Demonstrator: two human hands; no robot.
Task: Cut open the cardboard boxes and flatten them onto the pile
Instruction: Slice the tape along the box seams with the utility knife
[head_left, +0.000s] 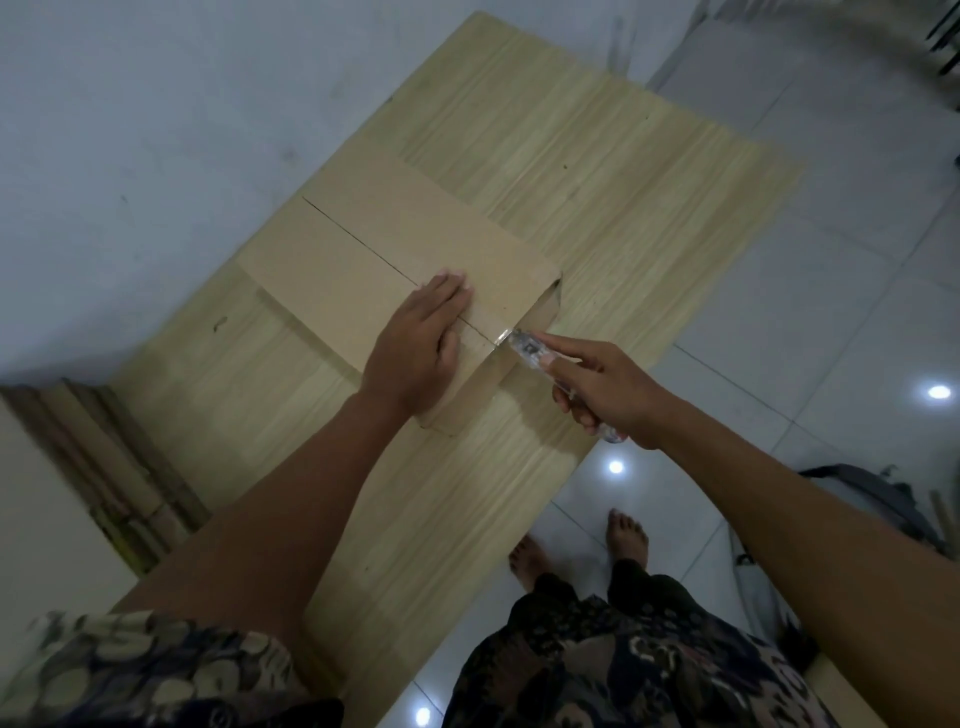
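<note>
A brown cardboard box (363, 244) lies on the wooden table (597, 171), its top flaps meeting in a dark centre seam. My left hand (421, 343) presses flat on the near end of the box top, fingers straight over the seam. My right hand (602, 389) grips a clear-handled utility knife (530, 351), index finger stretched along it. The blade tip sits at the near end of the seam, on the box's edge where tape glints.
A stack of flattened cardboard (119, 478) stands on edge at the table's left end, against the white wall. White tiled floor lies to the right, with my bare feet (576, 545) beside the table. A grey bag (878, 499) lies on the floor at right.
</note>
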